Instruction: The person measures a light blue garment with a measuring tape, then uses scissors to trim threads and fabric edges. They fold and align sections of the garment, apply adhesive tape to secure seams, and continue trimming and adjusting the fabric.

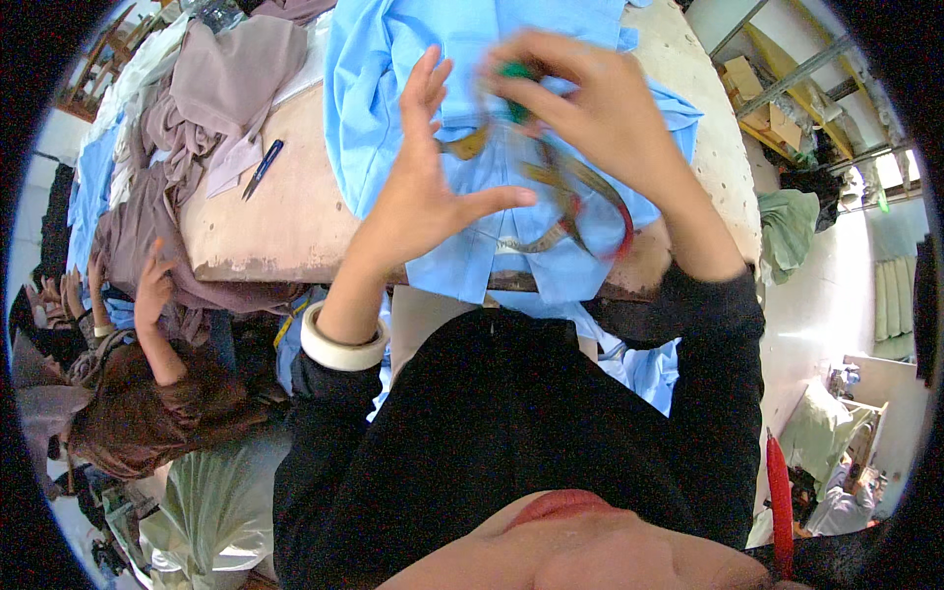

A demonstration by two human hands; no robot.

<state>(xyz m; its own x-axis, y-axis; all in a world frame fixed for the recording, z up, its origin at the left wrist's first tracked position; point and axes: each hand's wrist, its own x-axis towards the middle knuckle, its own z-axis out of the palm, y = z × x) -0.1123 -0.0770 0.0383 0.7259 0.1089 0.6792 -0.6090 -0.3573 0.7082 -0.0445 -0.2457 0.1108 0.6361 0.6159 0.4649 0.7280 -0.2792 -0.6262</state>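
My left hand (418,192) is over a light blue garment (369,88), fingers spread and thumb stretched to the right, holding nothing. A white ring like a tape roll (344,336) sits round my left wrist. Above the same cloth, my right hand (595,108) is smeared by motion, its thumb and fingers closed on a coiled tape measure (567,211). Its loops hang below the hand, with a red stretch on the right. A small green part (516,87) shows between these fingers; its kind is unclear. Between my hands is a blurred yellowish bit (470,144).
On the pale worn table (285,221) lie thread snips (263,169), pale cut pieces (234,163) and heaped mauve cloth (221,84). A person in brown (147,413) works at the left, hands near the table. Shelving (787,88) and green cloth (787,231) stand at the right.
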